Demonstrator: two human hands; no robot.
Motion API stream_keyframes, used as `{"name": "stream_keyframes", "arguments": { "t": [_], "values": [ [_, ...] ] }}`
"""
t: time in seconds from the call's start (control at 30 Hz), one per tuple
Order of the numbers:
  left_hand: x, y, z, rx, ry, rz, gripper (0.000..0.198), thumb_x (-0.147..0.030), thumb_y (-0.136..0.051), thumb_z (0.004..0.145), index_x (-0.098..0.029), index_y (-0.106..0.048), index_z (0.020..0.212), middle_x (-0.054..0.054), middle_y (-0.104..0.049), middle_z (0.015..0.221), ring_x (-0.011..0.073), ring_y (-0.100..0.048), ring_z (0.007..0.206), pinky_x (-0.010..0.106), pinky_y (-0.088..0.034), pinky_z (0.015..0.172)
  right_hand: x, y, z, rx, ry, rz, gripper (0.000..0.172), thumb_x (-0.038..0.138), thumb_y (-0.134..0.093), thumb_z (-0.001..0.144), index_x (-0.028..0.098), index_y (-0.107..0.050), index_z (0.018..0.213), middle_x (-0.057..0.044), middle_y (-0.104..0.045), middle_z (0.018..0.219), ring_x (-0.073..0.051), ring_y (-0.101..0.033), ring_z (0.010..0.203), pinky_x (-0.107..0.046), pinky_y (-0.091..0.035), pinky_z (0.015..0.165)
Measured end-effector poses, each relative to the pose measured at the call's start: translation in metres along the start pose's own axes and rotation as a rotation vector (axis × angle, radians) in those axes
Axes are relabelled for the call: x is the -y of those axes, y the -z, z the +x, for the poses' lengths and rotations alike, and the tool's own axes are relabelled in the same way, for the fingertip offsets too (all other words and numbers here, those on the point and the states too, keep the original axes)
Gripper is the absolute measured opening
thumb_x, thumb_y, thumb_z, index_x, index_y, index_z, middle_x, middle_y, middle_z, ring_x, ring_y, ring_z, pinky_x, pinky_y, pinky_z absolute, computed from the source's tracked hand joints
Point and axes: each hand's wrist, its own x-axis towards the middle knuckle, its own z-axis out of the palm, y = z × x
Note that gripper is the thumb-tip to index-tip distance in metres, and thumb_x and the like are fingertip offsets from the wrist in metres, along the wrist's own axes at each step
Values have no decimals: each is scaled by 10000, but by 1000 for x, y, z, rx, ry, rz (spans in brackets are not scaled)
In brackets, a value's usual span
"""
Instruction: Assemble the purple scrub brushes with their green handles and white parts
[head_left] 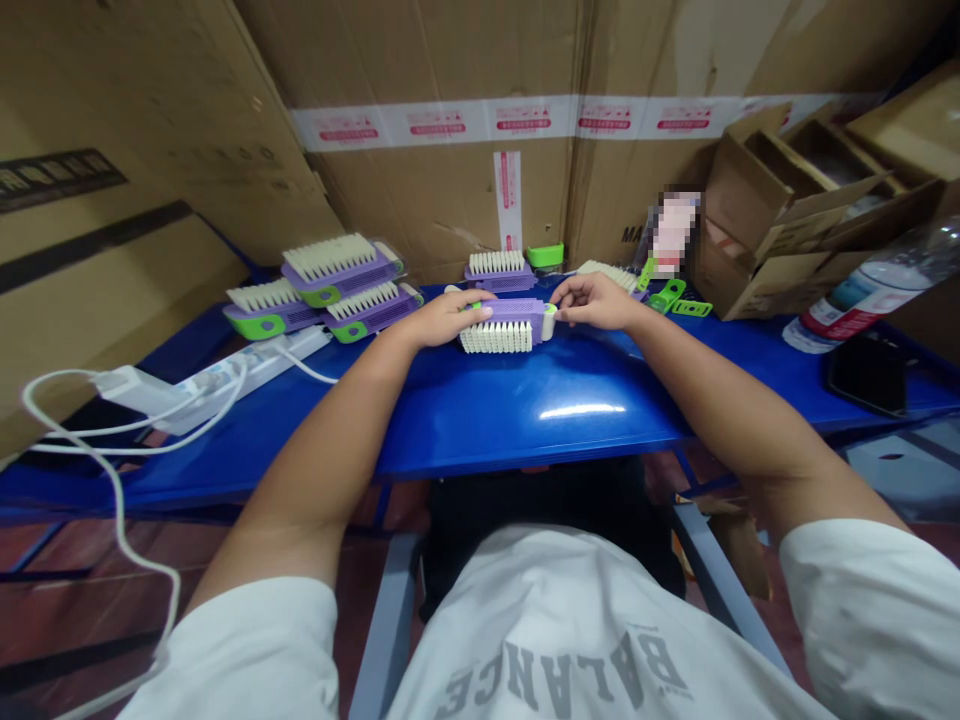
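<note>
A purple scrubbing brush (511,311) with cream bristles lies on its side just above the blue table, bristles facing me. My left hand (447,318) is closed round its left end, thumb along the purple body. At the other end, the fingertips of my right hand (594,301) pinch beside a cream and green end piece (550,321). Whether that piece is fixed to the brush is hard to tell. Directly behind stands another purple brush (497,268), near a green plastic part (546,256).
Several brushes (341,268) are stacked at the left, near a white power strip (240,375) with cables. Loose green parts (666,296) lie right of my right hand. A water bottle (862,300), a phone (868,376) and open cartons (780,200) stand farther right. Large cardboard boxes (435,60) wall the back.
</note>
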Motion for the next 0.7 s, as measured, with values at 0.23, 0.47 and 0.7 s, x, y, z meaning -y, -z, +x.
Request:
{"name": "stream_keyframes", "arguments": {
  "t": [0.23,0.47,0.7],
  "values": [
    [-2,0,-1,-3,6,-2,876,-869,-607,978,-235,-784,1556,141,-784,1570,433,-710,1428,592,-515,1293,-1,-1,1,3,-5,-25,407,382,-1035,696,187,-762,925,36,-713,616,-127,-637,550,-234,-456,548],
    [-1,0,0,-1,6,8,898,-878,-592,975,-236,-773,1577,137,-771,1592,424,-694,1460,564,-502,1314,-2,0,2,3,-3,-36,398,377,-1031,699,190,-765,928,37,-710,612,-133,-634,549,-238,-449,546],
    [0,0,0,2,4,5,862,-858,-604,984,-245,-781,1563,135,-774,1583,430,-703,1437,587,-504,1306,-2,0,1,10,-7,-37,385,375,-1029,717,189,-772,935,35,-704,604,-137,-633,549,-245,-458,552]
  ]
}}
